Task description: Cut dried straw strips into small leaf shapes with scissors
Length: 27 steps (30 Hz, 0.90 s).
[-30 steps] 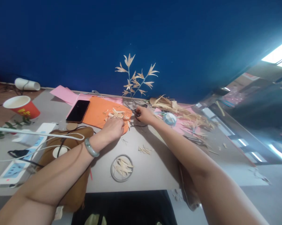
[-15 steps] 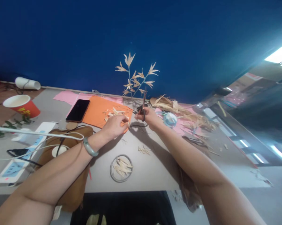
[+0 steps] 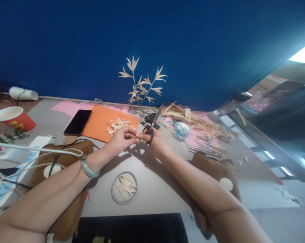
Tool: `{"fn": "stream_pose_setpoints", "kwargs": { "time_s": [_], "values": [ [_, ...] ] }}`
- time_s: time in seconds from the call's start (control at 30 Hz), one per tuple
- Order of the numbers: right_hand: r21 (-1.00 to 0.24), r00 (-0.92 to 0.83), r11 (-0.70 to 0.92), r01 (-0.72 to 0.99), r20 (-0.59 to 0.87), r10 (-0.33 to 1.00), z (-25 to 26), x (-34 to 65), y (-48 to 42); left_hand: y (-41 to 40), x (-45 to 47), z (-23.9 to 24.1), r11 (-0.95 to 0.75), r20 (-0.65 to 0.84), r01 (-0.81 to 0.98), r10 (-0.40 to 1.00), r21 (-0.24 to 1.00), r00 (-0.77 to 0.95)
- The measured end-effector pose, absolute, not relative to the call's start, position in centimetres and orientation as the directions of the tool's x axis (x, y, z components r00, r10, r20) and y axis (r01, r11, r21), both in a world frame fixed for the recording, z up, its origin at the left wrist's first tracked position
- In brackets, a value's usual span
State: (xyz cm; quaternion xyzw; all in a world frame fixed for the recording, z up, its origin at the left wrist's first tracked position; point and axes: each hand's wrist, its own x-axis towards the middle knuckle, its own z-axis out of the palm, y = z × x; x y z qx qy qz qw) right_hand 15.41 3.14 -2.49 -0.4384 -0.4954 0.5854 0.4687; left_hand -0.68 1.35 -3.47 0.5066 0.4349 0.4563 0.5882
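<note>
Both hands meet above the grey table, just in front of the orange sheet (image 3: pixel 98 125). My right hand (image 3: pixel 156 143) has the scissors (image 3: pixel 154 121) looped on its fingers, blades pointing up and away. Its thumb and fingertip reach to my left hand (image 3: pixel 125 138), which is closed in a pinch; whatever lies at the fingertips is too small to make out. Pale dried husk pieces (image 3: pixel 118 125) lie on the orange sheet behind my left hand. Nearer me, a round dish (image 3: pixel 124 188) holds several husk strips. Beyond the hands stands a branch with dried husk flowers (image 3: pixel 143 88).
A phone (image 3: pixel 78 122) lies on the orange sheet's left side. A red paper cup (image 3: pixel 14 118), power strip (image 3: pixel 20 179) and white cables are at left. Blue-white tape (image 3: pixel 182 130) and dried husks (image 3: pixel 193 118) lie at right. A blue wall (image 3: pixel 91 44) rises behind.
My left hand has lifted off the husk pieces and come to meet my right hand. My right hand has drawn slightly nearer, the scissors now tilted to the right.
</note>
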Motion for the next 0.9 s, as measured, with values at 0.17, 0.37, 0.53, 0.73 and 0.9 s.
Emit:
{"fn": "stream_pose_setpoints", "kwargs": {
  "time_s": [0.17, 0.37, 0.53, 0.73, 0.9],
  "values": [
    [-0.989, -0.198, -0.077, -0.129, -0.051, 0.979, -2.0, 15.4, 2.5, 0.9, -0.5, -2.7, 0.163, -0.149, -0.081, 0.976, 0.983, 0.159],
    [-0.997, -0.23, -0.045, -0.063, -0.029, 0.973, -1.9, 15.7, 2.6, 0.8, -1.0, -2.4, 0.167, -0.165, 0.001, 0.968, 0.986, 0.188],
    [-1.0, -0.221, 0.008, -0.013, 0.011, 0.975, -2.1, 15.7, 2.5, 0.9, -1.1, -2.4, 0.178, -0.176, 0.006, 0.967, 0.984, 0.185],
    [-0.998, -0.23, 0.038, 0.04, 0.028, 0.973, -2.2, 15.7, 2.5, 1.1, -1.2, -2.6, 0.158, -0.158, 0.016, 0.968, 0.987, 0.197],
    [-0.976, -0.255, 0.115, 0.186, 0.065, 0.965, -1.2, 16.7, 3.2, 1.0, -1.2, -1.7, 0.165, -0.16, -0.028, 0.979, 0.986, 0.128]
  ]
}}
